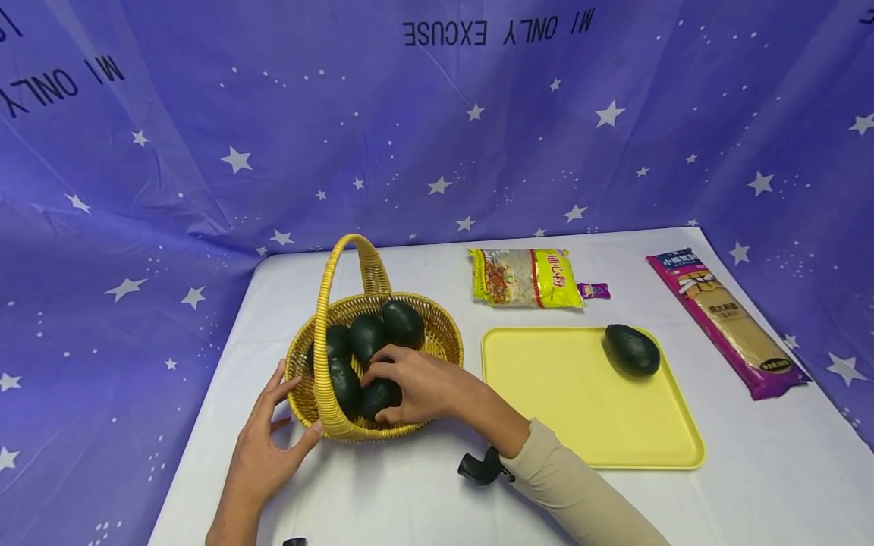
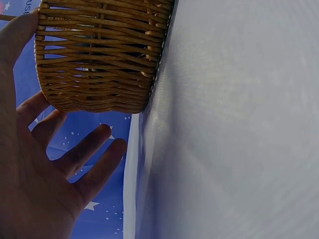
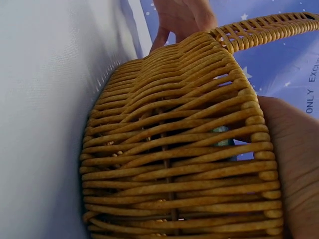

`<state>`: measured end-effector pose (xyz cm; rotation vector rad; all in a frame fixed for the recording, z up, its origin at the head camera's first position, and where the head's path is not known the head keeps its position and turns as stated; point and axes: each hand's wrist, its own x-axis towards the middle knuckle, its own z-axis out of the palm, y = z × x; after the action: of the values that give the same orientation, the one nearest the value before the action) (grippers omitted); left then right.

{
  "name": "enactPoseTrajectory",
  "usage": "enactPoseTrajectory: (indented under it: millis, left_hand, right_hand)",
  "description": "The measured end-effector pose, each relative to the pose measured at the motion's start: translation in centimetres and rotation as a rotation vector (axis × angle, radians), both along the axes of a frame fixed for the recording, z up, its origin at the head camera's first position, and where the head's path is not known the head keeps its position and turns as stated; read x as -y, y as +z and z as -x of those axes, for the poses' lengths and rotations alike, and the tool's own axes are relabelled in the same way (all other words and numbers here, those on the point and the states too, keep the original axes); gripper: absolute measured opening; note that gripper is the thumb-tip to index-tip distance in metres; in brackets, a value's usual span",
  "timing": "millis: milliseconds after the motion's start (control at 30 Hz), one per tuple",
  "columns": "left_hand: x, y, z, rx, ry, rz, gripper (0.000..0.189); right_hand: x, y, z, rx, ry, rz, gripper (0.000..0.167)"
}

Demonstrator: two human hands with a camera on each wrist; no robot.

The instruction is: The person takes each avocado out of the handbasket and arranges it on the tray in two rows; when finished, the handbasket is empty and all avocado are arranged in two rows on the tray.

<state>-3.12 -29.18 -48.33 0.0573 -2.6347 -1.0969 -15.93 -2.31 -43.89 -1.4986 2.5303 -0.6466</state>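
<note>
A yellow wicker basket (image 1: 442, 324) with a tall handle holds several dark green avocados (image 1: 404, 324). My right hand (image 1: 419, 383) reaches in over the near right rim, its fingers and thumb curled round one avocado (image 1: 379, 397). In the right wrist view the woven wall (image 3: 174, 144) hides the fingers, leaving part of the hand (image 3: 291, 154) showing. At the basket's left side, my left hand (image 1: 262, 447) touches the rim with spread fingers, the thumb near the handle's foot. The left wrist view shows those fingers (image 2: 82, 152) mostly straight beside the basket wall (image 2: 99, 64).
Right of the basket lies a yellow tray (image 1: 546, 402) with a single avocado (image 1: 632, 350) at its far right corner. Behind it are a yellow noodle packet (image 1: 526, 278) and a small purple packet (image 1: 594, 290). A long purple pasta packet (image 1: 727, 322) lies along the right side.
</note>
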Motion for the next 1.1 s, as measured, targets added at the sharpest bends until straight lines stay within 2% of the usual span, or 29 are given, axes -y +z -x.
enactPoseTrajectory:
  millis: [467, 700, 767, 1100]
  left_hand:
    - [0.0, 0.0, 0.1, -0.012, -0.001, -0.009, 0.080]
    - [0.2, 0.0, 0.2, -0.018, -0.005, -0.028, 0.080]
    - [0.2, 0.0, 0.2, -0.017, -0.004, -0.029, 0.080]
    - [0.1, -0.2, 0.2, -0.013, -0.012, -0.038, 0.080]
  right_hand:
    - [-1.7, 0.3, 0.1, -0.014, -0.002, 0.075, 0.047]
    - [-2.6, 0.8, 0.4, -0.064, 0.013, 0.234, 0.016]
    - [-2.6, 0.9, 0.3, -0.057, 0.021, 0.221, 0.017]
    - [-0.9, 0.6, 0.1, 0.013, 0.023, -0.011, 0.047]
